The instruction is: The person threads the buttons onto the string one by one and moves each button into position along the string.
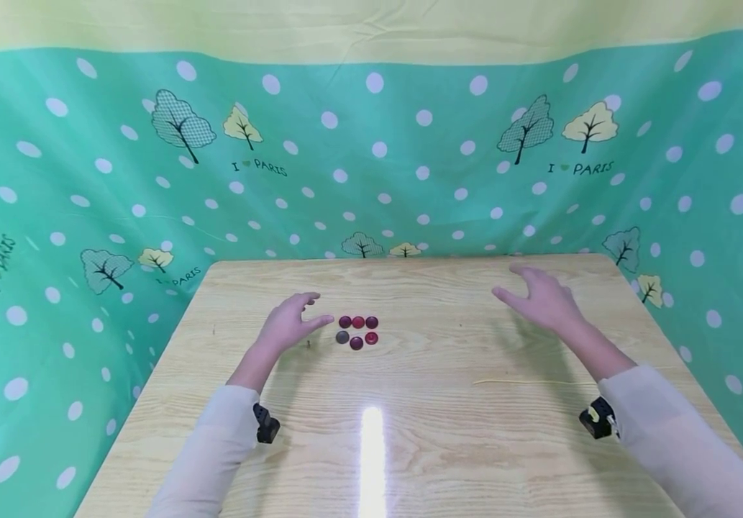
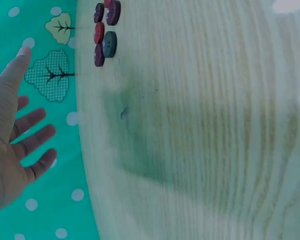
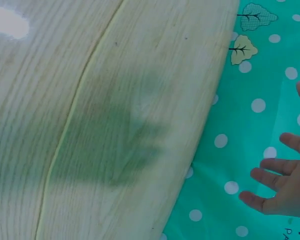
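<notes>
Several round buttons lie in two short rows on the wooden table, left of its middle. The back row has a red button [image 1: 358, 322] between two dark maroon ones. In the front row are a dark grey button [image 1: 342, 337], a maroon button [image 1: 356, 343] and another red button [image 1: 371, 338]. My left hand [image 1: 287, 324] hovers just left of them, thumb and fingers apart, holding nothing. Over the table's right side, my right hand [image 1: 542, 298] is raised with fingers spread, also holding nothing. A thin yellow cord [image 1: 507, 381] lies on the table below it.
The pale wooden table [image 1: 436, 446] ends at the back against a green dotted curtain [image 1: 403, 187], which also hangs at both sides. A bright light reflection [image 1: 372, 460] streaks the table's front middle. A small black camera [image 1: 266, 424] is on the left wrist, another [image 1: 596, 419] on the right.
</notes>
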`<state>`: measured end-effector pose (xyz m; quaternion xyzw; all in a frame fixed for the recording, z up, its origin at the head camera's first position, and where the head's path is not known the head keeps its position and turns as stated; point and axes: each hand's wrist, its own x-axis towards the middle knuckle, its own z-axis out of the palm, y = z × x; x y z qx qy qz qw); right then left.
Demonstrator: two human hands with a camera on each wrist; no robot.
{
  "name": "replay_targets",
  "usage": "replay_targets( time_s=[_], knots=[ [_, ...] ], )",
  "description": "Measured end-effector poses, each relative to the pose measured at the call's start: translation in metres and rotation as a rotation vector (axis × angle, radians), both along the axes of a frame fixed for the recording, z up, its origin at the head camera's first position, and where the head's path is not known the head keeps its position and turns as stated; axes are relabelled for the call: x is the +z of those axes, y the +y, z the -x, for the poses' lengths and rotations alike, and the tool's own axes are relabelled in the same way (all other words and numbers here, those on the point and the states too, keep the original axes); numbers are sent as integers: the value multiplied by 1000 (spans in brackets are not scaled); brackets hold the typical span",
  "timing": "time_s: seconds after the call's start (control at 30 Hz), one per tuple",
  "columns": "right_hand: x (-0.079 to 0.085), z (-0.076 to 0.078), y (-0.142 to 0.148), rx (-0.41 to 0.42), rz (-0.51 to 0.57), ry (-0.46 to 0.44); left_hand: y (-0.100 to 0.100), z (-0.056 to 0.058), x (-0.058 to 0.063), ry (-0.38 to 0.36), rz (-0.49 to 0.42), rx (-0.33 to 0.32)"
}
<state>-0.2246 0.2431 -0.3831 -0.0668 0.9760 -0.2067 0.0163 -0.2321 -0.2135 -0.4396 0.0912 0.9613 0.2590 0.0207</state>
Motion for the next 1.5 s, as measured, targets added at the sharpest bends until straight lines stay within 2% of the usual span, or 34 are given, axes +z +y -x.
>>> replay_targets(
  time_s=[0.2, 0.4, 0.6, 0.97, 1.13, 1.5],
  knots=[
    [-12, -3, 1, 90, 71, -37, -2, -6, -8, -45, -59, -26],
    [-20, -7, 0, 198, 131, -64, 1, -11, -13, -54, -80, -35],
    [-30, -18, -4, 274, 158, -75, 7, -16, -14, -68, -89, -52],
    [-56, -33, -14, 370, 137, -131, 9, -17, -24, -57, -111, -56],
    [-68, -39, -18, 431, 110, -131, 12, -17, -27, -55, -116, -51],
    [-76, -47, -25, 500, 109, -156, 14, -17, -33, -57, -137, -31]
  ],
)
